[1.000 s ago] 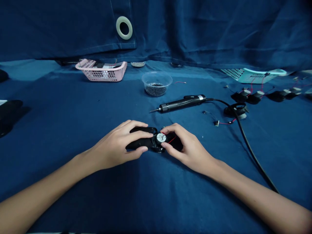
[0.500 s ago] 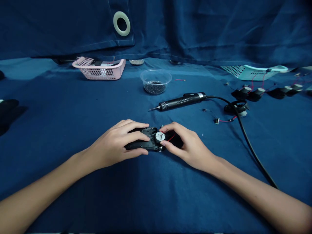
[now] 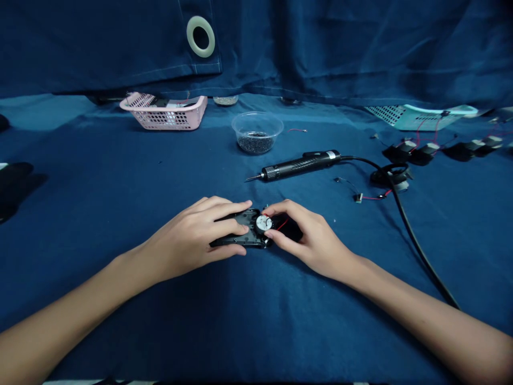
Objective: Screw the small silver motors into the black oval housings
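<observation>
A black plastic casing (image 3: 240, 237) lies on the blue cloth in front of me, with a small round part with a white face (image 3: 263, 223) at its right end. My left hand (image 3: 196, 235) grips the casing from above, fingers lying across it. My right hand (image 3: 308, 235) pinches the round part between thumb and fingers. Red wires (image 3: 282, 223) run from that part under my right palm, beside a dark second section (image 3: 293, 231). My hands hide much of the casing.
An electric screwdriver (image 3: 298, 167) lies above my hands, its black cable (image 3: 417, 240) curving right. Behind stand a transparent bowl of small dark screws (image 3: 256, 141), a pink basket (image 3: 162, 115) and a teal basket (image 3: 417, 118). Black wired parts (image 3: 417, 155) line the right.
My left fingers have slid rightward along the casing, closer to the round part. The casing has turned slightly. The whole view has shifted a little as my head moved.
</observation>
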Action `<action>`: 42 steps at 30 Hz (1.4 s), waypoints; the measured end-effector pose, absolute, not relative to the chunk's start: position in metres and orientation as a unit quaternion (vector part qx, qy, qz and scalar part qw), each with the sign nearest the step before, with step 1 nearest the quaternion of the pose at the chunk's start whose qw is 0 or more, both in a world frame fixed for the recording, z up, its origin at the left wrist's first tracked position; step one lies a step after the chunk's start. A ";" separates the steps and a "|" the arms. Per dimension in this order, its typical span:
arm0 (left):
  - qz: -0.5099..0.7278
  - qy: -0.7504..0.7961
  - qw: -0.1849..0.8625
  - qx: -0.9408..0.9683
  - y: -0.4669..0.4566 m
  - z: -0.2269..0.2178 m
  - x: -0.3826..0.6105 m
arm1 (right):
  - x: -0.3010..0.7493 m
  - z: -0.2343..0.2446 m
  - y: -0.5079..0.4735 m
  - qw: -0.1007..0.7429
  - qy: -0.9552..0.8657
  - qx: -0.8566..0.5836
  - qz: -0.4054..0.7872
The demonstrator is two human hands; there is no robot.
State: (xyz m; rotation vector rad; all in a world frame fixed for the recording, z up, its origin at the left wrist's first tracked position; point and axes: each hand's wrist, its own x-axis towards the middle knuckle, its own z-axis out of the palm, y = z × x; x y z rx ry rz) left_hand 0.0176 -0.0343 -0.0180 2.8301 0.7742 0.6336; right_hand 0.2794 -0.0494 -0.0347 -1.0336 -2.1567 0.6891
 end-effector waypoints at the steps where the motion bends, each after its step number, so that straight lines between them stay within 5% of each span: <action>1: 0.211 0.253 0.066 0.942 -0.034 -0.018 0.018 | 0.279 -0.035 -0.049 0.320 -0.820 -0.394 0.263; 42: 0.174 0.227 0.039 0.957 -0.037 -0.015 0.018 | 0.278 -0.035 -0.051 0.277 -0.850 -0.369 0.256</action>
